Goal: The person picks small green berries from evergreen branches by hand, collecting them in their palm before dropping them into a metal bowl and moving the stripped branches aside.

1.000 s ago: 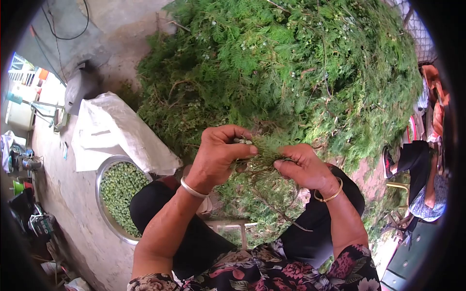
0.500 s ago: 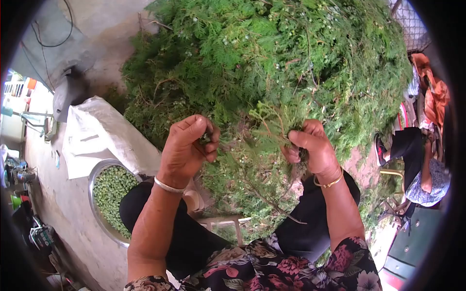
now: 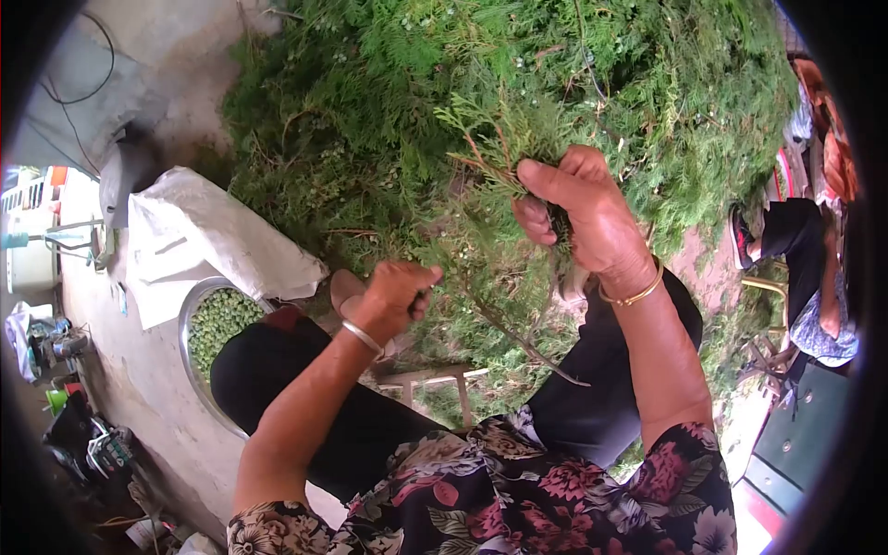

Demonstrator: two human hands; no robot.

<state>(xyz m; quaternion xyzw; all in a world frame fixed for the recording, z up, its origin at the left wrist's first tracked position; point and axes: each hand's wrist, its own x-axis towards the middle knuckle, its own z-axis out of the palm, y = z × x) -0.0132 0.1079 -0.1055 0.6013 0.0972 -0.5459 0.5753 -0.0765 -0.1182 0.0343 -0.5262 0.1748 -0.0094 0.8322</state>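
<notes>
My right hand [image 3: 578, 203] is closed round a green cypress-like sprig [image 3: 490, 153], raised in front of the big heap of green branches [image 3: 370, 120]. My left hand [image 3: 400, 294] is lower, over my left knee's inner side, with its fingers curled; what they hold, if anything, is hidden. A bare-ended twig [image 3: 523, 342] slants between my legs over scattered greenery. At the left, a metal basin [image 3: 188, 347] full of small green cones stands partly behind my left knee.
A white sack [image 3: 208, 231] lies beside the basin. At the right edge another person's arm [image 3: 830, 277] and dark-clothed leg show, near a green box [image 3: 800, 439]. Part of a wooden frame [image 3: 435, 376] is between my legs. Cluttered objects stand at the lower left.
My right hand has moved up with the sprig, away from my body. My left hand has moved down and slightly right, its fingers more curled. The view has shifted slightly.
</notes>
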